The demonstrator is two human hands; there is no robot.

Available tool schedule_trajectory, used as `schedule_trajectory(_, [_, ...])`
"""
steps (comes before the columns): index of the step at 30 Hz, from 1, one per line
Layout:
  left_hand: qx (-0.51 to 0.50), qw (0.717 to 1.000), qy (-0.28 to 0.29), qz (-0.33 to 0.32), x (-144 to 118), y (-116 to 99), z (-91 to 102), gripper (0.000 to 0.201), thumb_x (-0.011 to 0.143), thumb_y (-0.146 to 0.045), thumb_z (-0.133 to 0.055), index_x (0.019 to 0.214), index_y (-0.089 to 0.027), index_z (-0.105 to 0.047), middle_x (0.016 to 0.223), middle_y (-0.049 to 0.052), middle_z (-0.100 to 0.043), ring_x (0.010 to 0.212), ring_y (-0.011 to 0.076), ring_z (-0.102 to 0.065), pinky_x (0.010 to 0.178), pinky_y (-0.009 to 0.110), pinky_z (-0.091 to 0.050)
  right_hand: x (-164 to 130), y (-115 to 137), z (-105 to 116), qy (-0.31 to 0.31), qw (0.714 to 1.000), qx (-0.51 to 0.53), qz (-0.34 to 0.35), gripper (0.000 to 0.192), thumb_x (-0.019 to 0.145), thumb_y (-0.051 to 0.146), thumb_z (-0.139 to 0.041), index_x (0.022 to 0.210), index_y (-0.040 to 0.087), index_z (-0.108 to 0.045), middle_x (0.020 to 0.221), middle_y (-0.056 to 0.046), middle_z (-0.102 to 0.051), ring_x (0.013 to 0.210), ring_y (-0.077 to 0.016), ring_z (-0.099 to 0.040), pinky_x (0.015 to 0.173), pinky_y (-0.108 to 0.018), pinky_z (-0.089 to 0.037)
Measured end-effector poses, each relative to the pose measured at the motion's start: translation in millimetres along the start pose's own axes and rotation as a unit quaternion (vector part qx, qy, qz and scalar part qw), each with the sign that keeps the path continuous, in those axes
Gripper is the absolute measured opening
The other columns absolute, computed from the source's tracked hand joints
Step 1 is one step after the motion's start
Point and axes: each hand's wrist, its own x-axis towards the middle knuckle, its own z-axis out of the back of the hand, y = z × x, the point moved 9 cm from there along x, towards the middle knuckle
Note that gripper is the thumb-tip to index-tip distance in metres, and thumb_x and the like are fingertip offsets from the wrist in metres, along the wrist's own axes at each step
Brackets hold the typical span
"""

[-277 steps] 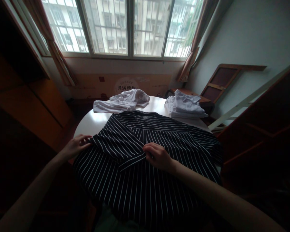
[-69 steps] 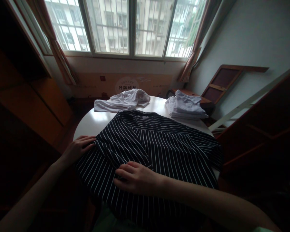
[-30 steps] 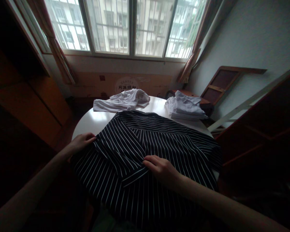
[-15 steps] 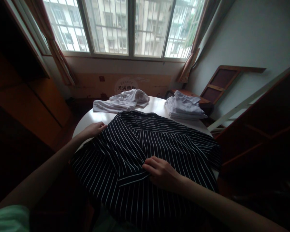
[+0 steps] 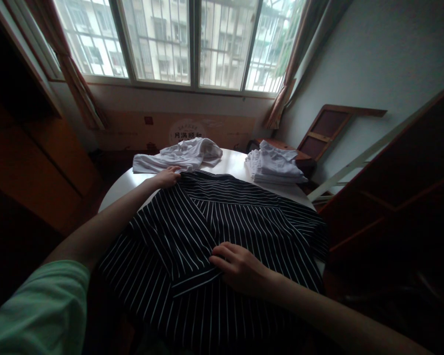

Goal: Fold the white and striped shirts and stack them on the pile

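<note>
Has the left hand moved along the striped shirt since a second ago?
Yes. The left hand has slid up the striped shirt edge, away from the person, and now sits at the far corner next to the crumpled white garment.

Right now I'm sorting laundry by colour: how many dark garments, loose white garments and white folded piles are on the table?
Dark striped garment: 1
Loose white garment: 1
Folded white stack: 1; pieces inside too indistinct to count
Total: 3

Both hands (image 5: 237,266) on striped shirt (image 5: 244,217)
</note>
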Motion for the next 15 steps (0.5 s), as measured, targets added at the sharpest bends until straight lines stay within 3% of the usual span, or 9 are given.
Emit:
schedule_trajectory(5, [0.028,0.999,0.025,0.029,1,9,-3.9,0.038,0.080,-0.030,-0.038,0.108,-0.011,-0.057,0.133,0.012,-0.039,0.122,0.0274,-0.031,0.100,0.040,-0.026,1,2,1,0.010,1.000,-0.021,0.002,0.020,0.082,0.008,-0.041,0.094,0.013,-0.055,0.093,-0.007,-0.055,0.081,-0.0143,-0.049,0.068,-0.027,-0.047])
schedule_trajectory(9, [0.041,0.998,0.032,0.041,0,13,-9.3,0.032,0.077,-0.025,-0.042,0.103,-0.015,-0.057,0.130,0.008,-0.041,0.121,0.0221,-0.035,0.101,0.032,-0.028,4,1,3,0.008,0.999,-0.042,0.007,0.018,0.085,0.010,-0.039,0.091,0.014,-0.056,0.088,-0.006,-0.056,0.076,-0.0134,-0.049,0.064,-0.025,-0.046])
schedule_trajectory(15, [0.032,0.992,-0.051,0.109,-18,22,-9.4,0.027,0.082,-0.021,-0.035,0.100,-0.009,-0.052,0.110,0.016,-0.052,0.104,0.0233,-0.050,0.088,0.032,-0.041,5,-6,-1,0.022,0.998,-0.057,-0.015,0.019,0.085,0.009,-0.038,0.093,0.014,-0.055,0.085,-0.006,-0.055,0.077,-0.0133,-0.049,0.064,-0.025,-0.045])
